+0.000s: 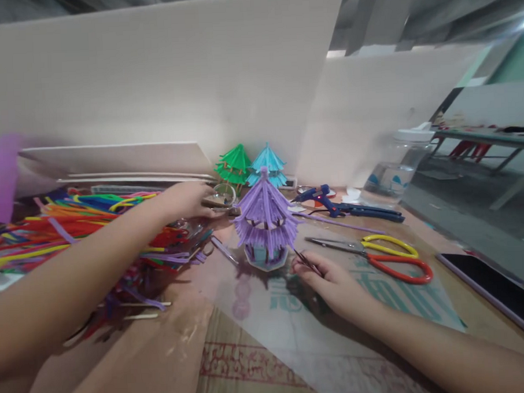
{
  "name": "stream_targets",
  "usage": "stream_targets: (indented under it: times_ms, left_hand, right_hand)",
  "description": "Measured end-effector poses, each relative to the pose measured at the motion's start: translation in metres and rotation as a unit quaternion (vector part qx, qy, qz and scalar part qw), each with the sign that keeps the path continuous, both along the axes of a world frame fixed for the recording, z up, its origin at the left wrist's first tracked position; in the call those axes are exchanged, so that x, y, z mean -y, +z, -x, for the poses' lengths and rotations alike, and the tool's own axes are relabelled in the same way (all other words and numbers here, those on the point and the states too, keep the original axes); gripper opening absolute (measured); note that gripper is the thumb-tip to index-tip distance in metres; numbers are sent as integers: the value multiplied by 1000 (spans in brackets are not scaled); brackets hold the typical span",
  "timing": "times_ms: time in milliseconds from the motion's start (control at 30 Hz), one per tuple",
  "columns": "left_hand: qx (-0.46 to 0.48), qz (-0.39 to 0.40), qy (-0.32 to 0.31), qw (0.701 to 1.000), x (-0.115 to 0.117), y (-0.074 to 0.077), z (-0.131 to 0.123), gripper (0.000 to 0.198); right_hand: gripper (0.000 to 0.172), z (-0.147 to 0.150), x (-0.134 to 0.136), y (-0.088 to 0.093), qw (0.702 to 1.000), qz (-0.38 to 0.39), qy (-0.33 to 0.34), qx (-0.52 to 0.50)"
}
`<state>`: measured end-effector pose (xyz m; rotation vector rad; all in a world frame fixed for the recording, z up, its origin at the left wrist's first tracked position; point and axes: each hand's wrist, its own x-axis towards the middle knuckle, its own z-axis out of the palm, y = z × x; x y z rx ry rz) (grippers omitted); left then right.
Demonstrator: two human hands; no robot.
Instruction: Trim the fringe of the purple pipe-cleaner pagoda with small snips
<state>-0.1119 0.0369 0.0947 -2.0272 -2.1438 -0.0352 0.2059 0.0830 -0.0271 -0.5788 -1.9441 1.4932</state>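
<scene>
A purple two-tiered pavilion [266,219], which looks made of pipe cleaners, stands upright on a small pale base in the middle of the table. My right hand [328,277] is beside its base at the right, closed around dark thin tweezers [307,262] whose tips point toward the pavilion. To the left of the pavilion, my left hand [188,201] reaches over the table with its fingers apart. It is close to a clear round roll or lid [225,193]; whether it touches anything there is unclear. Behind are a green pavilion [234,164] and a light blue one [268,164].
Colourful pipe cleaners [42,241] are heaped at left. On the right lie a blue glue gun [320,198], dark-handled pliers [371,211], scissors [364,247] with yellow and red handles, and a phone [492,288]. A clear plastic jar [393,170] stands behind them, near white boards [152,79].
</scene>
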Motion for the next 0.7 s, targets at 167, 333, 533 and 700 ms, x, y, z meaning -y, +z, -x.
stream_targets:
  times_ms: [167,333,533,700]
  left_hand:
    - [-91,30,29,995,-12,-31,-4,20]
    - [-111,42,48,992,7,-35,-11,21]
    - [-122,66,59,989,40,-29,-19,22]
    - [-128,90,86,984,34,-28,-23,20]
  right_hand:
    - [25,0,-1,-1,999,-4,-7,37]
    - [32,0,2,2,998,6,6,57]
    - [34,2,1,2,998,-15,7,60]
    - [36,2,1,1,997,-24,14,74]
